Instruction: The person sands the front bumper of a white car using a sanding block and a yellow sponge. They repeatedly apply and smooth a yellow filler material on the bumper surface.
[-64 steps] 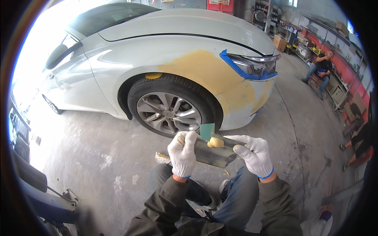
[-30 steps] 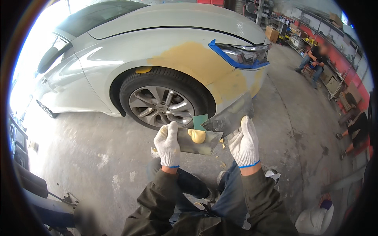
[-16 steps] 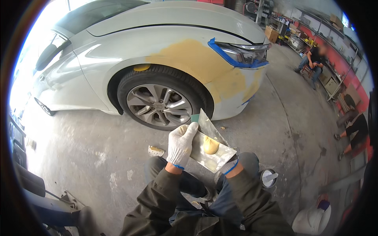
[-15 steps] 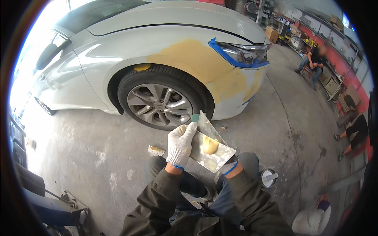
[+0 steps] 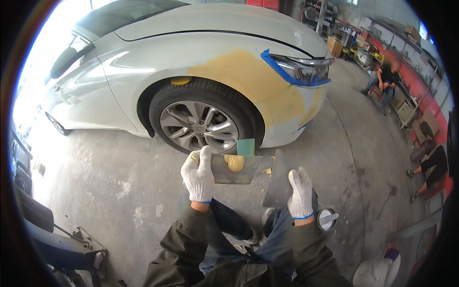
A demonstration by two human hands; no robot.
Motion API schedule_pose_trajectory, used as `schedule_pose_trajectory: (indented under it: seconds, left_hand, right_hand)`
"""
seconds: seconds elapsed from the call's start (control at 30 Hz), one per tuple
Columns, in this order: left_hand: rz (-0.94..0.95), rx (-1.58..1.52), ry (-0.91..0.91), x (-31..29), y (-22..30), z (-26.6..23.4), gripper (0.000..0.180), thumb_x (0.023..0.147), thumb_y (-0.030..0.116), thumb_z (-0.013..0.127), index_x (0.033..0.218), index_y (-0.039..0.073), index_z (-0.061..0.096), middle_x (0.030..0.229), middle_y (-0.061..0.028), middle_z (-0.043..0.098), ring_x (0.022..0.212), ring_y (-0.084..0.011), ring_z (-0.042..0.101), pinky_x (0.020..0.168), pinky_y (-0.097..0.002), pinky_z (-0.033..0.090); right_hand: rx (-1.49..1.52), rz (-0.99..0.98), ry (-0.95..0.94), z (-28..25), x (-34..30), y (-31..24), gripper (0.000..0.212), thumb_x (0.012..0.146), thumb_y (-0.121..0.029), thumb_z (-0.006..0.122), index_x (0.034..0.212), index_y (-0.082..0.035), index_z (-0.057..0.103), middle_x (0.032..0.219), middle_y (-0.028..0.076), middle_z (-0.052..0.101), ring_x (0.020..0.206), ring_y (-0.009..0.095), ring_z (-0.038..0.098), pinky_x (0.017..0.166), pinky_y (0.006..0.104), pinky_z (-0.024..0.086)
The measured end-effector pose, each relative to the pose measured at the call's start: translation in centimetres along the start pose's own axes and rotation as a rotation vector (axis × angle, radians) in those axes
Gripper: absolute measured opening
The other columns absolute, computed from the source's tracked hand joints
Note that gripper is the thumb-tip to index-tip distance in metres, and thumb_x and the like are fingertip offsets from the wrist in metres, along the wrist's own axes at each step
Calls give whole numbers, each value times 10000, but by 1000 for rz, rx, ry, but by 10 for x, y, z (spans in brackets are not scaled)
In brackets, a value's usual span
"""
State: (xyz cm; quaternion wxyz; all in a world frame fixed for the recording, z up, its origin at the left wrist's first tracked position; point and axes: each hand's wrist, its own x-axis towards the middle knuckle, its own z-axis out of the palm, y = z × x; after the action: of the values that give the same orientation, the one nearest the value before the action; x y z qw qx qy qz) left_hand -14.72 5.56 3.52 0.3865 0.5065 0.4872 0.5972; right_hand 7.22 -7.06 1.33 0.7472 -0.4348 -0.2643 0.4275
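Observation:
My left hand (image 5: 197, 177), in a white knit glove, is closed on the left end of a thin flat mixing plate (image 5: 239, 178). A rounded lump of yellow body filler (image 5: 234, 163) sits on it near its upper edge. Behind that edge a green rectangular piece (image 5: 245, 147) sticks up; I cannot tell whether it is held. My right hand (image 5: 300, 192), gloved too, grips a grey spreader (image 5: 278, 185), tilted and apart from the plate. Ahead, the white car's fender (image 5: 234, 71) carries a wide yellow filler patch above the wheel.
Blue tape edges the headlight (image 5: 301, 71). An open round can (image 5: 327, 218) stands by my right knee, a white bucket (image 5: 375, 270) at lower right. A blue-grey metal stand (image 5: 67, 253) is at lower left. One person sits (image 5: 386, 79) near shelves; another's legs (image 5: 428, 172) show at right.
My hands have moved apart, left hand leftward and right hand to the right and up. The spreader has come away from the plate, which is now nearly level. The lump looks rounder.

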Motion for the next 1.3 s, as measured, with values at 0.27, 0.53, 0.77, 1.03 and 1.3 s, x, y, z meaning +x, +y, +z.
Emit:
schedule_pose_trajectory:
  seconds: [0.27, 0.53, 0.77, 1.03, 1.3]
  left_hand:
    - [-55, -209, -73, -62, 4, 30, 294, 1070, 256, 661, 1011, -27, 719, 848, 6, 688, 781, -48, 574, 710, -233, 488]
    - [295, 320, -441, -92, 11, 14, 358, 991, 162, 709, 1312, 5, 682, 898, -162, 738, 727, -250, 741, 702, -303, 567]
    - [337, 435, -549, -77, 3, -11, 194, 978, 172, 711, 1067, 0, 724, 773, -192, 700, 672, -340, 716, 616, -381, 552]
    - [-11, 51, -292, -58, -3, -11, 243, 1066, 175, 628, 1074, -60, 690, 894, -19, 683, 858, -85, 576, 803, -261, 488]
    - [53, 6, -184, -40, 11, -34, 238, 1077, 185, 627, 1050, -47, 678, 873, 14, 642, 820, -69, 549, 764, -241, 468]
  right_hand:
    - [-251, -20, 73, 35, 4, 12, 171, 991, -109, 730, 851, -14, 701, 788, -76, 615, 696, 0, 476, 588, 220, 395]
    - [-48, 170, 167, 37, -7, 33, 228, 1022, -167, 675, 1135, 20, 740, 1009, 19, 722, 830, 70, 618, 744, 243, 504]
    - [108, -229, 209, 30, 13, 8, 281, 1042, -94, 660, 1266, 74, 682, 1096, 94, 758, 997, 146, 697, 901, 296, 570]
    - [-326, -41, -559, 13, 3, -26, 236, 1034, -127, 690, 1207, 22, 748, 1187, 107, 774, 1055, 165, 710, 925, 288, 549]
    - [-592, -182, -529, -12, 15, -27, 193, 1005, -89, 712, 1174, -2, 752, 1102, 99, 767, 1015, 168, 701, 927, 295, 544]
